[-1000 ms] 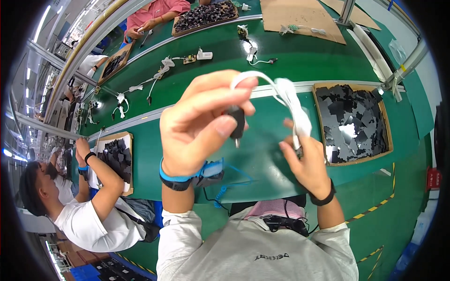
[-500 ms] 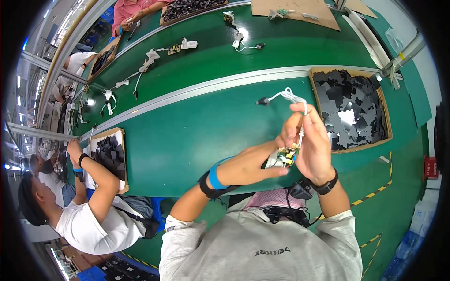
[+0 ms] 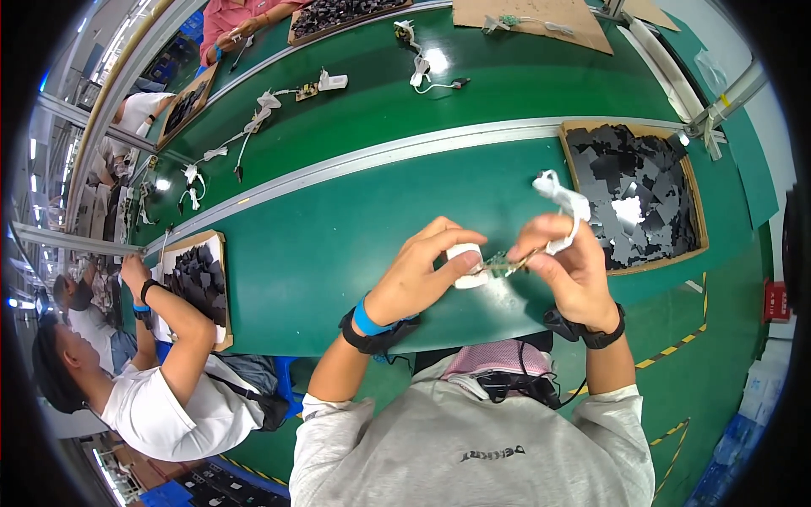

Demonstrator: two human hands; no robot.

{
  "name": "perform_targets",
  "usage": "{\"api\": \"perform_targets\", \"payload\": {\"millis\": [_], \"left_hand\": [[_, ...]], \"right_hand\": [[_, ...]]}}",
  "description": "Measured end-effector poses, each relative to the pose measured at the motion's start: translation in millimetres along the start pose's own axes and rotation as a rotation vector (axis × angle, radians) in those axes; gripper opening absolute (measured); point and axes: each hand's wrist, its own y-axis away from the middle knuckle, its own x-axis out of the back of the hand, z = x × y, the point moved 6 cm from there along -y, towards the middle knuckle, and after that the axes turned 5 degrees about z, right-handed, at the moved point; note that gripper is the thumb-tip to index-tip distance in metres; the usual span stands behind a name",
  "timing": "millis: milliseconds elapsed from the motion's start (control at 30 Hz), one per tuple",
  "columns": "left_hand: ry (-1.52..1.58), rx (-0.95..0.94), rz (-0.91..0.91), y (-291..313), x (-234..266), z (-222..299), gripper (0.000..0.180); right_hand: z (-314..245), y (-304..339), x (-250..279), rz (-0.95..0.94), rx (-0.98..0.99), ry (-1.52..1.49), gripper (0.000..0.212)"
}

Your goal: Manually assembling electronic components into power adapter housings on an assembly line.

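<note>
With the left hand [image 3: 429,272], pinches a white housing [image 3: 463,252] between thumb and fingers; with the right hand [image 3: 570,275], pinches at the inner end of the white cable [image 3: 574,204], thumb toward fingertips. Cannot tell the exact contact under the right fingertips. Between the two grips, just right of the housing, shows a small green circuit board [image 3: 504,269] with thin wires [image 3: 525,258] running toward the right fingertips.

Best keep the left pinch firm on the outer walls of the housing, clear of the side facing the board. Better steady the board by its edges than drag on the thin wires, probably weakest at the joints. Move both grips together, in small turns, and avoid twisting. Leave slack in the bundled cable, looping out beyond the right fingers, likely heavy enough to tug at the board.

Farther right of the right grip, mind the cardboard tray [image 3: 700,224] of flat black pieces [image 3: 646,203]: keep the cable from snagging there. Below both grips, use the green bench [image 3: 338,245] as a nearby rest. Beyond the grips, past the metal rail [image 3: 380,152], leave the wired assemblies [image 3: 306,91] undisturbed.
</note>
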Motion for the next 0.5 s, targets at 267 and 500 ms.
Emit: {"api": "perform_targets", "payload": {"millis": [267, 500], "left_hand": [[0.509, 0.313, -0.34, 17, -15, -17, 0.02], [0.643, 0.345, 0.334, 23, 28, 3, 0.024]], "right_hand": [[-8, -9, 3, -0.171, 0.197, -0.475, 0.016], [19, -1, 25, 0.221, -0.218, -0.2, 0.014]]}}
